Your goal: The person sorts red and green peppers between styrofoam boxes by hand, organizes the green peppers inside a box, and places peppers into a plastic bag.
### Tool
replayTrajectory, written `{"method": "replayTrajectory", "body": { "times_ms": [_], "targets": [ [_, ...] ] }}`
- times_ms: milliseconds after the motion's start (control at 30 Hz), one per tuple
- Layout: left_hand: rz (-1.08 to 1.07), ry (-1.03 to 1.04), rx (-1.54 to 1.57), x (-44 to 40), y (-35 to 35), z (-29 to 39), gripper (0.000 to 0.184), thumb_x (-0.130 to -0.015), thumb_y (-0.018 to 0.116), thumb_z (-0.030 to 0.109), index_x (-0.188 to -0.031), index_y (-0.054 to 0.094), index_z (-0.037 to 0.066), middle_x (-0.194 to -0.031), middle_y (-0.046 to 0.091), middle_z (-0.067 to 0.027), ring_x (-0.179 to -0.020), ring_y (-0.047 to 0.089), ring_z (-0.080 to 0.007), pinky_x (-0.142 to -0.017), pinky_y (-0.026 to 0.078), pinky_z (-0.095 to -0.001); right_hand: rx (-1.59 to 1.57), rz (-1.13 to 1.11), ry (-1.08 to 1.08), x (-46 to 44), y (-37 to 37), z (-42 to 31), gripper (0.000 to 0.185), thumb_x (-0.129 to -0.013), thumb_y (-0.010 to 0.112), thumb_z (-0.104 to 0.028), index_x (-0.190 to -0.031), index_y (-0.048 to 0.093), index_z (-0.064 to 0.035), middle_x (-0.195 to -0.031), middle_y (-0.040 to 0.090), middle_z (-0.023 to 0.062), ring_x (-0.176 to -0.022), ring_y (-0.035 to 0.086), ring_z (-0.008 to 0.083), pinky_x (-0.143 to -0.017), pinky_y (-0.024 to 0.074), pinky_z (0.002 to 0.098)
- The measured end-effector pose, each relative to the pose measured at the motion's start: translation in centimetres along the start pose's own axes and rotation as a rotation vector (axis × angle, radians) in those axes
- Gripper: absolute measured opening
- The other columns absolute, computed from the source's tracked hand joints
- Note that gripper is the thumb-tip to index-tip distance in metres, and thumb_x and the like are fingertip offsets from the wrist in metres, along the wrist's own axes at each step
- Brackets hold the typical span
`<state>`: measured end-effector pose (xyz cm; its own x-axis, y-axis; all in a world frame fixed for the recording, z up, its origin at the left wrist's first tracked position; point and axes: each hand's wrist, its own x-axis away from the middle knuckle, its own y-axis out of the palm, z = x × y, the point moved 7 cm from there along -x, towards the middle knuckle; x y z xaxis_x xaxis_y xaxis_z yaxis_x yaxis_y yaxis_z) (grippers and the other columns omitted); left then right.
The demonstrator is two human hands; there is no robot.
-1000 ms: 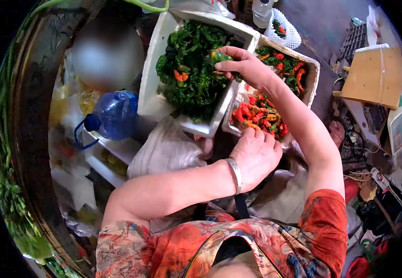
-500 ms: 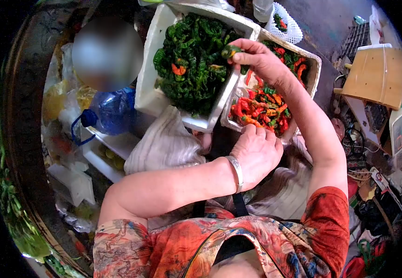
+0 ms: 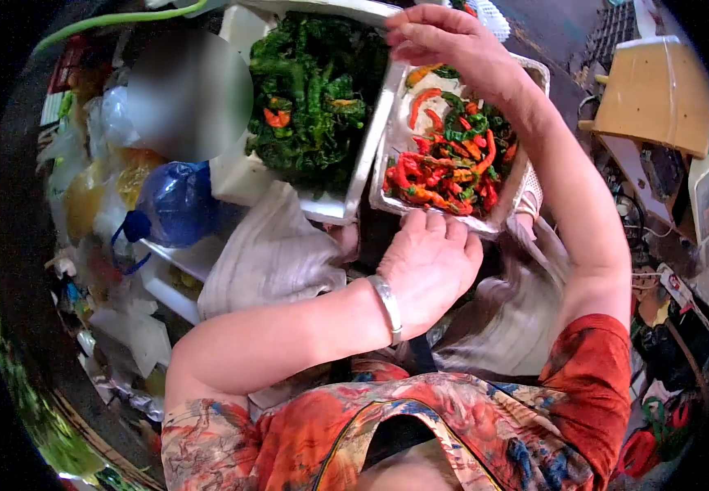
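My left hand, with a silver bracelet at the wrist, has its fingers bent over the near rim of the right white foam box. Red, orange and green chili peppers lie in that box. My right hand hovers over its far left corner, fingers apart and slightly blurred, with nothing visible in them. Just below those fingers shows an orange-yellow pepper. To the left, a larger white foam box is heaped with dark green peppers, a reddish-orange pepper among them.
A blue plastic bottle with a handle lies left of the boxes, by plastic bags. A wooden box-like piece stands at the right. White foam netting sits behind the right box. Cloth-covered knees flank the boxes.
The dark green-and-orange pepper in my right hand has left its fingers, and the hand has opened. My left hand stays at the box rim. The whole view has shifted slightly.
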<state>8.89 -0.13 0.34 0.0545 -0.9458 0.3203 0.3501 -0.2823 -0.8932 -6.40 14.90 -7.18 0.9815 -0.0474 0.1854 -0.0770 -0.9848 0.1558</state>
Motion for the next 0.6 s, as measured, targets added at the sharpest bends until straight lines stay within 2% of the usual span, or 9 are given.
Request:
{"method": "replayTrajectory", "body": {
  "times_ms": [67,133,200,300,333,400,533,600],
  "targets": [
    [0.033,-0.023,-0.035,0.2,0.1,0.0,0.035,-0.079,0.057,0.015,-0.112,0.061,0.004,-0.093,0.061,-0.0098,-0.085,0.059,-0.0239,-0.075,0.043,-0.0370,0.470,-0.037,-0.009,-0.3,-3.2,4.0,0.028,-0.096,0.058,-0.023,-0.114,0.064,-0.0032,-0.098,0.068,0.0092,-0.093,0.066,0.0184,-0.083,0.0519,0.0350],
    [0.038,0.007,-0.030,0.2,0.4,0.2,0.035,-0.079,0.057,0.015,-0.112,0.062,0.004,-0.091,0.060,-0.0096,-0.080,0.058,-0.0236,-0.072,0.044,-0.0371,0.867,-0.151,-0.070,1.1,-4.7,8.3,0.027,-0.091,0.061,-0.021,-0.109,0.065,-0.0017,-0.095,0.068,0.0140,-0.088,0.066,0.0216,-0.079,0.0515,0.0374],
    [0.027,0.010,-0.050,-0.1,0.4,0.3,0.035,-0.079,0.056,0.015,-0.112,0.062,0.005,-0.089,0.059,-0.0094,-0.078,0.057,-0.0235,-0.069,0.043,-0.0368,1.061,-0.274,0.032,2.9,-4.5,12.7,0.024,-0.086,0.059,-0.016,-0.105,0.064,-0.0019,-0.095,0.066,0.0169,-0.089,0.065,0.0274,-0.082,0.0506,0.0409],
    [-0.013,0.018,-0.036,-0.7,0.5,0.3,0.035,-0.079,0.055,0.015,-0.113,0.062,0.005,-0.090,0.059,-0.0099,-0.079,0.057,-0.0236,-0.069,0.043,-0.0363,1.432,-0.108,0.113,5.4,-4.0,17.7,0.019,-0.081,0.050,-0.006,-0.096,0.060,-0.0026,-0.092,0.060,0.0167,-0.093,0.061,0.0329,-0.086,0.0457,0.0478],
    [-0.036,0.018,-0.033,-0.8,0.8,0.3,0.035,-0.079,0.055,0.015,-0.113,0.062,0.005,-0.090,0.059,-0.0099,-0.079,0.057,-0.0236,-0.069,0.043,-0.0363,1.530,-0.162,0.090,6.0,-3.8,19.3,0.024,-0.080,0.055,-0.006,-0.103,0.062,-0.0035,-0.100,0.061,0.0172,-0.100,0.061,0.0336,-0.089,0.0455,0.0503],
    [-0.028,0.021,-0.036,-1.0,1.0,0.4,0.036,-0.080,0.054,0.014,-0.114,0.061,0.005,-0.092,0.059,-0.0101,-0.080,0.057,-0.0235,-0.070,0.042,-0.0362,1.632,-0.274,0.063,6.9,-3.6,21.3,0.023,-0.081,0.055,-0.006,-0.103,0.062,-0.0040,-0.102,0.060,0.0170,-0.103,0.060,0.0332,-0.091,0.0446,0.0488],
    [-0.063,0.015,-0.031,-1.8,1.2,0.4,0.037,-0.080,0.054,0.014,-0.116,0.060,0.005,-0.093,0.060,-0.0097,-0.081,0.057,-0.0230,-0.072,0.042,-0.0360,1.395,-0.131,0.034,6.0,-6.7,20.1,0.035,-0.079,0.063,-0.010,-0.112,0.057,-0.0032,-0.103,0.062,0.0178,-0.102,0.061,0.0327,-0.089,0.0443,0.0488],
    [-0.074,0.021,-0.042,-2.3,1.2,0.3,0.038,-0.080,0.054,0.014,-0.116,0.060,0.006,-0.094,0.059,-0.0095,-0.082,0.057,-0.0228,-0.072,0.042,-0.0361,1.049,0.208,-0.063,5.9,-10.1,18.1,0.046,-0.078,0.065,-0.014,-0.120,0.050,-0.0039,-0.100,0.061,0.0194,-0.099,0.059,0.0391,-0.084,0.0472,0.0473]
  ]
}}
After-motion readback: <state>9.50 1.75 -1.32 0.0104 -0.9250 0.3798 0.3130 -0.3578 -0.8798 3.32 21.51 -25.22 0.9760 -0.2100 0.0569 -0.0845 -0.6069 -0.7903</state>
